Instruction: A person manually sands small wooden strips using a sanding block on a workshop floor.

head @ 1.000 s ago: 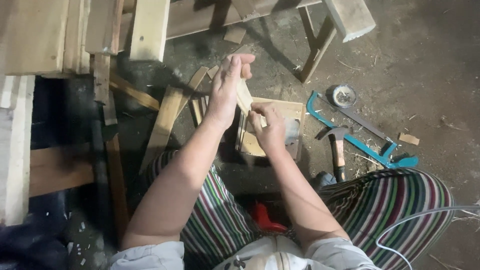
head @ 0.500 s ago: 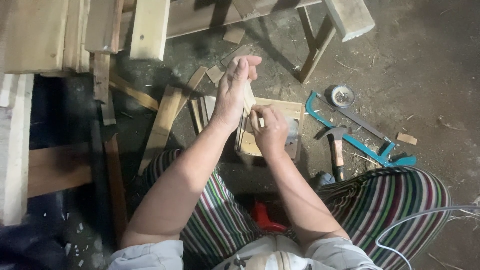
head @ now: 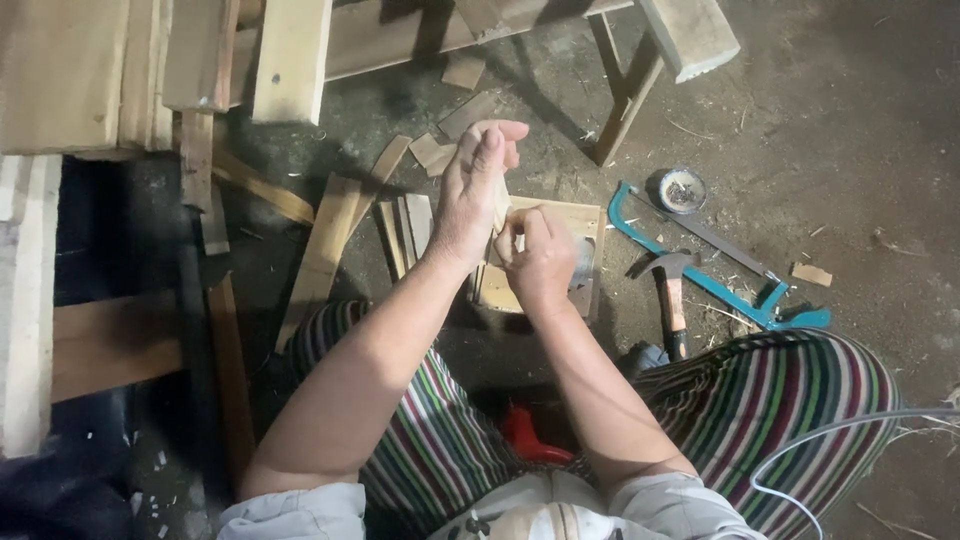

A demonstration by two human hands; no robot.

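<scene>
Left hand [head: 470, 195] grips a thin pale wood strip [head: 500, 205] upright, fingers wrapped and pressed together around it. Compared with a second ago the strip stands steeper and both hands sit closer together; the pair has barely shifted otherwise. Right hand [head: 540, 255] is now tight against the strip's lower part, fingers curled; whether they pinch a small tool or the wood itself cannot be told. Directly beneath the fingers: a square wooden board [head: 560, 225] on the floor. Right of the fingers, apart: hammer [head: 668, 285], teal hacksaw [head: 700, 260], small round tin [head: 683, 190]. Left of the fingers: loose wood offcuts [head: 325, 250].
</scene>
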